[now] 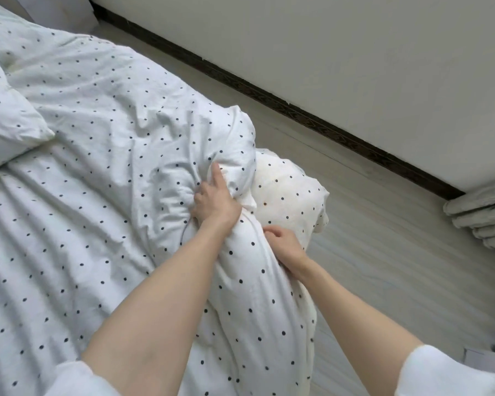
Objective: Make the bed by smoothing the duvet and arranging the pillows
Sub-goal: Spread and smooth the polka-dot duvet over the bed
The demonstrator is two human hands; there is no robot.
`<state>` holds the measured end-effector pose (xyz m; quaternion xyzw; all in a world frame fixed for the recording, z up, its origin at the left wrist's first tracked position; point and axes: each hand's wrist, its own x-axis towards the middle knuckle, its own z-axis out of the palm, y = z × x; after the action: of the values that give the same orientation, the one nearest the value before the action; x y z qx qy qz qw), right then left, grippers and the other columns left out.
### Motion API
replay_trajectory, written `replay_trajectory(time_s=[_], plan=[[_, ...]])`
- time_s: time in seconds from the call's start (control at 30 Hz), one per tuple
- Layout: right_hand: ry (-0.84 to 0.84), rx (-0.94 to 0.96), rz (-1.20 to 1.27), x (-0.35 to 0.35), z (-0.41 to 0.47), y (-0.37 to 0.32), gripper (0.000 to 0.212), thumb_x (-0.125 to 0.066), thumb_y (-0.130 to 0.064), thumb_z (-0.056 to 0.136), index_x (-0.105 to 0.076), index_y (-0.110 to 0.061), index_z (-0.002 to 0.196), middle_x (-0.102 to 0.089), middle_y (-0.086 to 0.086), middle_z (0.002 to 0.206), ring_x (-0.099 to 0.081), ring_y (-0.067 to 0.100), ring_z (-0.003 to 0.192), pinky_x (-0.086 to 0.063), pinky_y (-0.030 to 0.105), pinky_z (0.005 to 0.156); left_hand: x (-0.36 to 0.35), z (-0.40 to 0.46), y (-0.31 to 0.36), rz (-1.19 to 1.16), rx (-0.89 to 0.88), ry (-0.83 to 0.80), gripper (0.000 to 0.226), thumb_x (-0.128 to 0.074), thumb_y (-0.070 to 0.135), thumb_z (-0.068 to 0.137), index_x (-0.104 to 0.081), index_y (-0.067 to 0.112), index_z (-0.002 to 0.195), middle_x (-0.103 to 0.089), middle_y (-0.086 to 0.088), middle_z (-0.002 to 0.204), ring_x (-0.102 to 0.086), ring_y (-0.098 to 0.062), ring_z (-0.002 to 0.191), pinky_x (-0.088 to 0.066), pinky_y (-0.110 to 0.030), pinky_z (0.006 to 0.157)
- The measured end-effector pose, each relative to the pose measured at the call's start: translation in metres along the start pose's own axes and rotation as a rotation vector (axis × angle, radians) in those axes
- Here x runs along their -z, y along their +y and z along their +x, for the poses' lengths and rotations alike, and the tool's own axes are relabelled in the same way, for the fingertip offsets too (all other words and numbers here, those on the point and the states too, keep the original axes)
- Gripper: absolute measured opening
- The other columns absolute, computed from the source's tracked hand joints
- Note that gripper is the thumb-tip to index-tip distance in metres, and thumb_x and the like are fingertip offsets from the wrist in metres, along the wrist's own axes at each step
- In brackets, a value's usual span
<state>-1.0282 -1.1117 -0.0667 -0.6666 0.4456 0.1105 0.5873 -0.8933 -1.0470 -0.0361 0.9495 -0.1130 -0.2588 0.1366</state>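
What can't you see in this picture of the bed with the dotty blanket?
Head view:
- Left hand: fingertips buried in the bunched duvet.
- Right hand: fingers curl behind the duvet edge.
- Pillow: cut off by the left edge.
- Folded grey fabric: cut off by the right edge.
- Mattress: fully covered by the duvet.

The bed (55,252) fills the left of the view, covered by a white duvet (112,115) with small dark dots, creased and bunched into a thick fold at the bed's right edge, where a dotted corner hangs over the side. A pillow (6,121) in the same dotted cloth lies on the duvet at the far left. Beside the bed runs a pale wood-grain floor (383,238), with a folded grey cloth (483,221) lying on it at the right edge by the wall.
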Motion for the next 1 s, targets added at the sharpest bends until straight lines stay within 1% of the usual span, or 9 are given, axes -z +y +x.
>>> replay_trajectory(time_s=[0.07, 0.13, 0.33, 0.43, 0.5, 0.63, 0.83, 0.9, 1.0], plan=[[0.163, -0.023, -0.137, -0.002, 0.017, 0.001, 0.032, -0.044, -0.021, 0.092, -0.056, -0.011, 0.12, -0.059, 0.007, 0.12, -0.055, 0.021, 0.109, -0.043, 0.026, 0.093, 0.001, 0.006, -0.015, -0.094, -0.036, 0.067, 0.076, -0.048, 0.009, 0.084, -0.009, 0.028, 0.146, -0.05, -0.019, 0.128, -0.05, -0.04, 0.114, -0.044, -0.047, 0.089], [0.095, -0.048, -0.249, -0.008, 0.03, -0.003, 0.049, -0.051, -0.032, 0.091, -0.044, -0.009, 0.133, -0.046, 0.014, 0.136, -0.043, 0.027, 0.127, -0.033, 0.036, 0.107, 0.0, 0.007, -0.029, -0.205, -0.073, 0.13, 0.07, -0.045, 0.004, 0.082, -0.02, 0.029, 0.143, -0.058, -0.018, 0.118, -0.055, -0.039, 0.104, -0.044, -0.043, 0.082], [-0.165, -0.056, -0.204, -0.038, 0.039, -0.018, 0.039, -0.058, -0.038, 0.086, -0.057, -0.007, 0.11, -0.061, 0.012, 0.123, -0.056, 0.019, 0.098, -0.038, 0.025, 0.078, 0.0, 0.003, -0.073, -0.524, -0.055, 0.23, 0.055, -0.055, 0.02, 0.091, -0.031, 0.026, 0.141, -0.058, -0.012, 0.125, -0.054, -0.033, 0.109, -0.034, -0.031, 0.077], [-0.246, -0.209, -0.192, -0.038, 0.034, -0.021, 0.057, -0.058, -0.047, 0.081, -0.05, -0.007, 0.121, -0.059, 0.007, 0.12, -0.056, 0.017, 0.089, -0.041, 0.025, 0.074, 0.004, -0.001, -0.078, -0.567, -0.009, 0.259, 0.053, -0.056, 0.022, 0.091, -0.033, 0.024, 0.139, -0.057, -0.011, 0.126, -0.053, -0.032, 0.11, -0.032, -0.03, 0.077], [-0.217, -0.233, -0.188, -0.034, 0.022, -0.024, 0.053, -0.057, -0.042, 0.083, -0.052, -0.001, 0.115, -0.061, 0.006, 0.099, -0.055, 0.015, 0.075, -0.042, 0.021, 0.058, 0.01, -0.01, -0.073, -0.553, -0.011, 0.277, 0.049, -0.055, 0.022, 0.091, -0.035, 0.021, 0.136, -0.059, -0.009, 0.124, -0.055, -0.033, 0.108, -0.034, -0.031, 0.076], [0.015, -0.122, 0.104, -0.004, -0.007, -0.038, 0.023, -0.062, -0.027, 0.085, -0.056, -0.009, 0.073, -0.055, 0.001, 0.065, -0.05, 0.011, 0.055, -0.037, 0.015, 0.04, 0.027, -0.026, -0.051, -0.6, 0.015, 0.338, 0.042, -0.054, 0.027, 0.092, -0.039, 0.015, 0.13, -0.063, -0.012, 0.116, -0.057, -0.036, 0.104, -0.038, -0.035, 0.076], [0.611, 0.241, 0.401, 0.097, -0.045, -0.064, 0.03, -0.057, -0.029, 0.09, -0.048, -0.017, 0.065, -0.043, -0.006, 0.063, -0.038, 0.009, 0.055, -0.033, 0.016, 0.047, 0.042, -0.057, 0.019, -0.667, 0.04, 0.4, 0.047, -0.042, 0.036, 0.097, -0.033, 0.009, 0.134, -0.054, -0.016, 0.131, -0.052, -0.038, 0.116, -0.038, -0.04, 0.085], [0.785, 0.281, 0.464, 0.118, -0.056, -0.047, 0.026, -0.055, -0.033, 0.091, -0.047, -0.018, 0.072, -0.042, -0.008, 0.067, -0.039, 0.007, 0.057, -0.034, 0.016, 0.05, 0.034, -0.06, 0.039, -0.67, -0.037, 0.308, 0.039, -0.036, 0.035, 0.098, -0.035, 0.016, 0.132, -0.056, -0.012, 0.128, -0.055, -0.035, 0.11, -0.039, -0.036, 0.081], [0.8, 0.151, 0.43, 0.141, -0.057, -0.005, 0.024, -0.053, -0.03, 0.091, -0.048, -0.009, 0.101, -0.05, -0.002, 0.084, -0.046, 0.016, 0.072, -0.038, 0.028, 0.061, 0.009, -0.06, 0.05, -0.463, -0.193, 0.073, 0.043, -0.037, 0.034, 0.096, -0.033, 0.022, 0.138, -0.046, -0.009, 0.14, -0.046, -0.032, 0.122, -0.039, -0.043, 0.1]])
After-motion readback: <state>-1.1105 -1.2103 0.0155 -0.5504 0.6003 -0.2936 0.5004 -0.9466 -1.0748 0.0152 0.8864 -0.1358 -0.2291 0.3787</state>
